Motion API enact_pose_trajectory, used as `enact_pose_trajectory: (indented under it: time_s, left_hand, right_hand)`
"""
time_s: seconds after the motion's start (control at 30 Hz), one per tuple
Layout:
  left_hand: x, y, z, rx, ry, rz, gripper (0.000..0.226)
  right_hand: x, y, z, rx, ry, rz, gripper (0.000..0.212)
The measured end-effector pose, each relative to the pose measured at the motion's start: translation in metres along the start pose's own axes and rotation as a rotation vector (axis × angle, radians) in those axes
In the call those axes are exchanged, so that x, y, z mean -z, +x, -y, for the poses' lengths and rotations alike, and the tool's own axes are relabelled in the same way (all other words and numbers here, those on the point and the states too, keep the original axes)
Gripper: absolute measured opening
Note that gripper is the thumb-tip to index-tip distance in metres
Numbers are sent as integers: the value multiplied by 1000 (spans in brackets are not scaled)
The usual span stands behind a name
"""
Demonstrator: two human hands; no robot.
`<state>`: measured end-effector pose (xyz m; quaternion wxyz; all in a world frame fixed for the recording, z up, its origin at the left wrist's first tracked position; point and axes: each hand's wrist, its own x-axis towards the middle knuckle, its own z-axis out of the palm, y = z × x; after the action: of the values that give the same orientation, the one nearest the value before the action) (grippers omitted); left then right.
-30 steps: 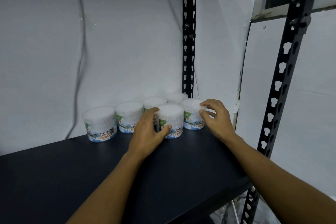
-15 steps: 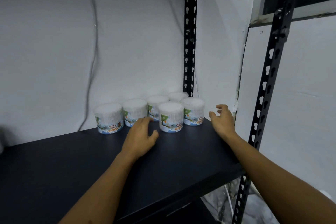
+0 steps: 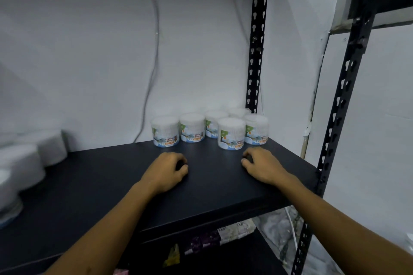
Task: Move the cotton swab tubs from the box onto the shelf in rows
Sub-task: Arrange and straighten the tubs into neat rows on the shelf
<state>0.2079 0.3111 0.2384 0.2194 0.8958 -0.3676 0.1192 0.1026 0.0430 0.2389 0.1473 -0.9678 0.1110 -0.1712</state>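
Note:
Several white cotton swab tubs (image 3: 231, 133) with colourful labels stand in two rows at the back right of the black shelf (image 3: 125, 183). The back row runs along the wall, its leftmost tub (image 3: 165, 131) standing a little apart; two tubs stand in front at the right. My left hand (image 3: 168, 169) hovers over the shelf in front of the tubs, fingers curled under and empty. My right hand (image 3: 261, 165) is just in front of the front tubs, fingers also curled, holding nothing. Neither hand touches a tub. The box is out of view.
Blurred white stacked containers (image 3: 20, 163) fill the shelf's left end. Black perforated uprights (image 3: 256, 35) (image 3: 339, 105) frame the right side. A cable (image 3: 152, 62) hangs down the grey wall. Packaged goods (image 3: 214, 239) lie on the lower shelf.
Both hands have let go of the front tubs and drawn back toward me, fingers curling in. The camera has pulled back and turned left, revealing the white containers.

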Motion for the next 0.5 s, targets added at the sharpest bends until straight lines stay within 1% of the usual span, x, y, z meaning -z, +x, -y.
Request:
enact_pose_trajectory:
  time_s: [0.13,0.37,0.5]
  left_hand:
    - [18,-27,21,43,66,-10,17]
    - [60,-86,59,150,244,-5,21]
    - [87,-125,75,150,449,-37,25]
  right_hand:
    - [-13,-3,41,107,21,24,28]
    - [-53,5,134,327,66,97,33]
    - [-75,4,192,458,79,142,34]
